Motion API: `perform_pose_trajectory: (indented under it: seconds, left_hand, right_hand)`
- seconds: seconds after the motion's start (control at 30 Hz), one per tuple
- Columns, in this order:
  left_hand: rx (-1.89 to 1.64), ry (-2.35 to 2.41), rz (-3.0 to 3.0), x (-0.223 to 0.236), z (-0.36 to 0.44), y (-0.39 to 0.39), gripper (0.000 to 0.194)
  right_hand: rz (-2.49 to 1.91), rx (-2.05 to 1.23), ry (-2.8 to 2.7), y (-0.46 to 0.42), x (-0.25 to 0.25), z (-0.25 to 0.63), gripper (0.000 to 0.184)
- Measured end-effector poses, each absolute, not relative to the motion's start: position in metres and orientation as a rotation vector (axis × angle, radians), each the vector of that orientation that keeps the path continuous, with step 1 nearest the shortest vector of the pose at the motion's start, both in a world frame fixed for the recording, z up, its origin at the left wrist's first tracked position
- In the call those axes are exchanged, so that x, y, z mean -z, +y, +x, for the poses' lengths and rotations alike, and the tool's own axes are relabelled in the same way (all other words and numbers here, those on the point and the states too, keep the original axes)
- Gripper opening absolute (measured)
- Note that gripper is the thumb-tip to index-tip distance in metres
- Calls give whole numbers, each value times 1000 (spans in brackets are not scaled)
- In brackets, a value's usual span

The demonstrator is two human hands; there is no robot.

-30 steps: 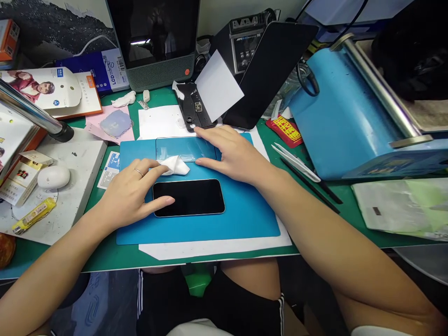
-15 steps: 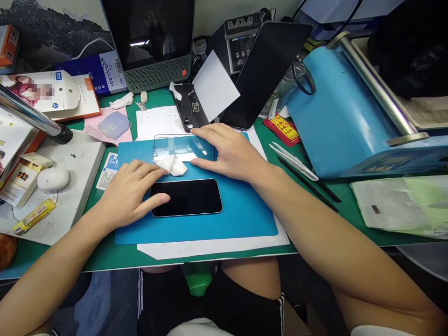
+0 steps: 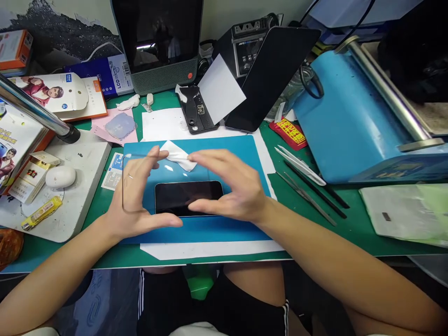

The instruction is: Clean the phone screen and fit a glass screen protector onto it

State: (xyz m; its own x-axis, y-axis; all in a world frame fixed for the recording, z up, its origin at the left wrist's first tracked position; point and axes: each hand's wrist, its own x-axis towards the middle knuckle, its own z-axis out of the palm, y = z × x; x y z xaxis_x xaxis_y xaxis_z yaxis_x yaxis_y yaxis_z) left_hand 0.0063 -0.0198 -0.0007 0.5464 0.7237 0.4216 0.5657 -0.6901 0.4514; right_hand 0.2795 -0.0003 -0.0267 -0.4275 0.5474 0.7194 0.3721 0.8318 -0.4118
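A clear glass screen protector [image 3: 168, 169] with a thin dark rim is raised over the blue mat [image 3: 210, 231]. My right hand [image 3: 234, 186] grips it, thumb and forefinger spread to its long edges. Behind its left end is my left hand [image 3: 133, 191], seen through the glass, thumb stretched out. A folded white wipe [image 3: 179, 156] is at my left fingertips, apparently pinched there; its far end meets my right forefinger. Beneath both hands a phone [image 3: 182, 193] lies face up on the mat, its dark screen partly covered by my right thumb.
Tweezers [image 3: 306, 198] and several slim tools lie to the right, before a blue roller machine [image 3: 346, 116]. A tilted black tablet [image 3: 273, 77] and a phone part [image 3: 199, 114] stand behind the mat. At left, a white board [image 3: 80, 172] bears an earbud case [image 3: 60, 177].
The glass has come up off the back of the mat and nearer, in my right hand. My left hand has left the phone's edge; the white wipe has moved away from the phone.
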Motion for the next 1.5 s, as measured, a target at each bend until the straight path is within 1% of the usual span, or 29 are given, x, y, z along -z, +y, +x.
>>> perform_pose_trajectory:
  seconds: [0.1,0.17,0.33,0.43,0.5,0.57,0.67,0.83,0.93,1.1,1.17,1.27,1.33,1.43,1.5]
  left_hand:
    - [-813,1030,2435,3,10,-26,100]
    - [-842,1005,2404,4,10,-29,97]
    - [-1092,915,2475,8,10,-24,95]
    - [-1225,856,2625,8,11,-19,99]
    - [-1192,816,2702,7,12,-17,100]
    - [-1067,826,2758,6,14,-17,94]
    - [-907,826,2809,4,15,-17,86]
    - [-764,828,2841,4,18,-19,80]
    - [-729,817,2860,4,20,-20,76]
    - [-687,838,2892,4,26,-21,71]
    - [-671,835,2881,5,29,-22,70]
    - [-667,799,2852,7,31,-21,72]
    - [-641,803,2817,8,29,-20,79]
    - [-538,854,2761,5,20,-16,98]
    - [-459,899,2746,0,11,-14,103]
  right_hand:
    - [-612,-301,-2126,-7,32,269,75]
    - [-569,-362,-2138,-7,34,267,82]
    - [-558,-372,-2204,-1,21,283,98]
    - [-572,-377,-2238,1,7,304,110]
    - [-562,-358,-2288,0,2,316,115]
    - [-568,-331,-2316,-3,4,324,116]
    - [-591,-310,-2327,-8,16,329,111]
    - [-638,-280,-2366,-9,29,332,96]
    - [-664,-278,-2394,-9,27,333,89]
    - [-675,-278,-2428,-15,24,326,88]
    - [-656,-267,-2421,-19,23,320,82]
    - [-614,-226,-2435,-22,21,315,63]
    - [-611,-211,-2438,-23,19,316,53]
    - [-655,-267,-2413,-21,18,324,47]
    - [-678,-324,-2402,-19,19,329,47]
